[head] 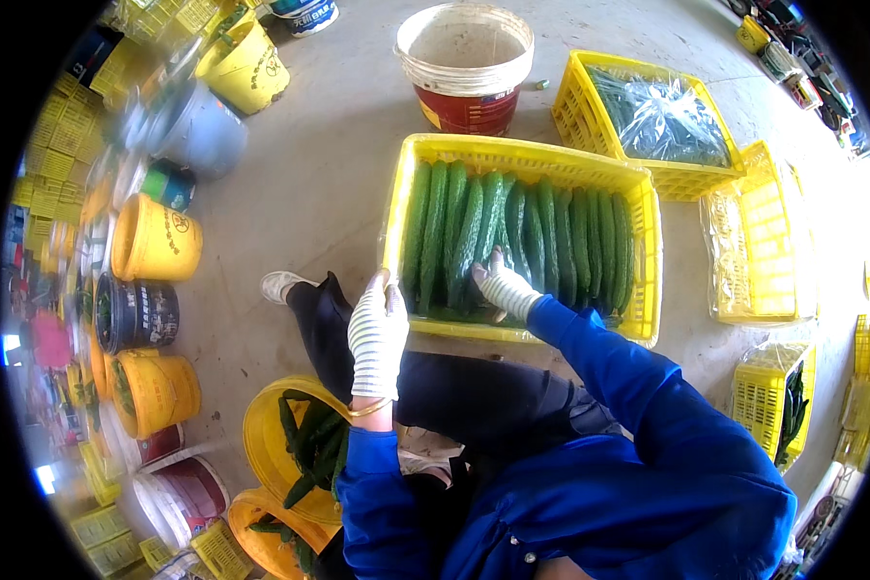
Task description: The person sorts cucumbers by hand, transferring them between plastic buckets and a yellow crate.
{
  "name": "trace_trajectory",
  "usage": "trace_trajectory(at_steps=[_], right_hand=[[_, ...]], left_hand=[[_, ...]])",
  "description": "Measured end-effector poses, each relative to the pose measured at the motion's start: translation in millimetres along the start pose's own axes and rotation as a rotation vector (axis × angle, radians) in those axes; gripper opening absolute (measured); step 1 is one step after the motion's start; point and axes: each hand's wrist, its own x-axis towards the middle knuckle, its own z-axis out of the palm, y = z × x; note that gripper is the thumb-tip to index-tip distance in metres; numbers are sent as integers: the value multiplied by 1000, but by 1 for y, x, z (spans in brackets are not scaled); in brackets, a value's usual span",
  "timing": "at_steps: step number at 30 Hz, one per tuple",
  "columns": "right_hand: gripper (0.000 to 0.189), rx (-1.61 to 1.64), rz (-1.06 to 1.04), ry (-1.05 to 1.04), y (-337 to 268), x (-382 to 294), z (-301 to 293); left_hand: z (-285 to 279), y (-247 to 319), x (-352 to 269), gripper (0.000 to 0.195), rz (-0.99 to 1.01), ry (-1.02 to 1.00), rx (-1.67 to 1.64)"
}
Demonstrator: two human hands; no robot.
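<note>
A yellow plastic crate (pixel 529 148) lined with clear film stands in front of me. Long green cucumbers (pixel 544 225) lie side by side in it, roughly parallel. My left hand (pixel 378 341), in a striped white glove, has its fingertips closed at the crate's near left rim. Inside the crate, my right hand (pixel 506 288) in a matching glove reaches down onto the cucumbers left of the middle. Its thumb and a finger are spread against them; whether it grips one cannot be told.
Beside my left arm are yellow buckets (pixel 261 420) of cucumbers. Beyond the crate stands a white-and-red bucket (pixel 467 109). A crate with bagged produce (pixel 573 94) sits far right, near a film-lined crate (pixel 761 239). Several buckets (pixel 156 239) line the left.
</note>
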Motion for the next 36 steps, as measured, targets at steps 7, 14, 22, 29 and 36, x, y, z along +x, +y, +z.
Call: trace_trajectory(at_steps=[7, 14, 22, 29, 36], right_hand=[[114, 185, -85, 200, 3, 6, 20], [120, -38, -95, 296, 16, 23, 21], [109, -318, -226, 393, 18, 12, 2], [105, -284, -246, 310, 25, 16, 3], [102, -388, -295, 474, 22, 27, 15]], left_hand=[[49, -2, 9, 26, -6, -561, 126], [106, -34, 2, 25, -413, -778, -264], [107, -5, 7, 30, -329, -805, 157], [107, 11, 5, 32, -237, -651, 330], [100, 30, 8, 26, -321, -619, 392]])
